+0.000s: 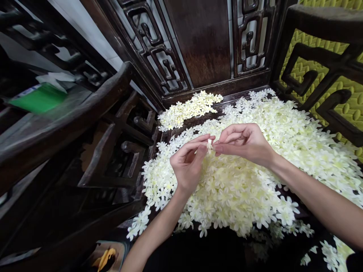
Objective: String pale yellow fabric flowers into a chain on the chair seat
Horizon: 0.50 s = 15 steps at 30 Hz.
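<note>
Both hands meet above a broad heap of white and pale yellow flowers [232, 189] spread over a dark wooden seat. Between the fingertips is one small white flower [210, 146], seen edge-on. My left hand [189, 160] pinches it from the left with thumb and fingers. From the right, my right hand [244, 143] has its thumb and index finger closed at the flower's side, with the other fingers curled. Whether the petals are one layer or several stacked cannot be made out.
A separate pile of yellower flowers [190, 109] lies by the carved backrest [198, 41]. A carved armrest [113, 151] stands at left, a green item [39, 98] beyond it. Yellow patterned padding [340, 79] shows behind the right armrest. Loose flowers [330, 255] lie low at right.
</note>
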Available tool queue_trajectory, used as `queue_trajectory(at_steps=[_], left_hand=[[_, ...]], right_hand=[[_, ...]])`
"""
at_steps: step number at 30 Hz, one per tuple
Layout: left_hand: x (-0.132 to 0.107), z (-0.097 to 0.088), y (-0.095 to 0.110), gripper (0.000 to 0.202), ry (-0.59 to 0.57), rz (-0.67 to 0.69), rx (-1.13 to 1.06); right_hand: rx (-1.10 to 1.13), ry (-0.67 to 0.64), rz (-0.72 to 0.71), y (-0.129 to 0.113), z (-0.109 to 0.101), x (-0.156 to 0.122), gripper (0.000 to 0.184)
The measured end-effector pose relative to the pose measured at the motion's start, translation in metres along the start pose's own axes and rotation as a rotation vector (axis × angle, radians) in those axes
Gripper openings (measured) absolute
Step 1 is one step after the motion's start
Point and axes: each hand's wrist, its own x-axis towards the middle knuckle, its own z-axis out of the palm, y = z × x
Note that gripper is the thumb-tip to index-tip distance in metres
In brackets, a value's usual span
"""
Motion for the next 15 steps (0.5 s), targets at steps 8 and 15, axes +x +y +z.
queue_trajectory(at_steps=[8,15], left_hand=[[-0.0004,0.0006,0.0006,0.005,-0.004,-0.01,0.001],[-0.0002,-0.0002,0.0004,0.006,0.002,0.004,0.053]], right_hand=[[-0.001,0.011,0.019,-0.0009,0.0002,0.0,0.023],[0.021,0.01,0.036,0.0009,-0.0011,0.0009,0.026]])
